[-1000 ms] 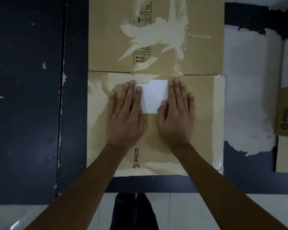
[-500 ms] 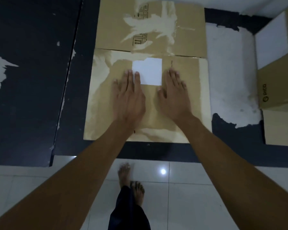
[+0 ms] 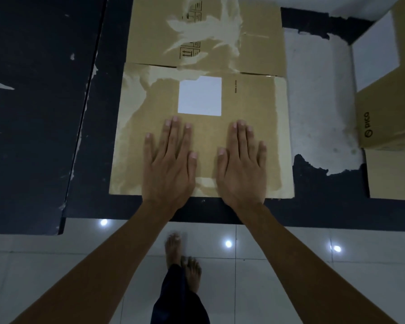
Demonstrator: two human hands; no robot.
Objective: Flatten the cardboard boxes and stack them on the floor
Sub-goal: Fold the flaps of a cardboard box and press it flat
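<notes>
A flattened brown cardboard box (image 3: 253, 99) with a white label (image 3: 199, 96) lies on the dark floor mat. Its far panel (image 3: 255, 26) shows torn tape marks and printed symbols. My left hand (image 3: 170, 164) and my right hand (image 3: 242, 164) rest palm down, side by side, on the near half of the cardboard, fingers spread and flat. They hold nothing. At the right edge stands an upright brown box (image 3: 388, 94) marked PICO, with a white label on top.
The dark mat (image 3: 33, 113) is worn, with a large white patch (image 3: 318, 108) between the flat box and the upright one. Another cardboard piece (image 3: 393, 174) lies under the upright box. White tiles (image 3: 290, 277) and my bare feet (image 3: 185, 260) are near me.
Both hands have slid back along the cardboard from beside the white label to the near edge. The view has pulled back, showing the tiles, my feet and the upright box.
</notes>
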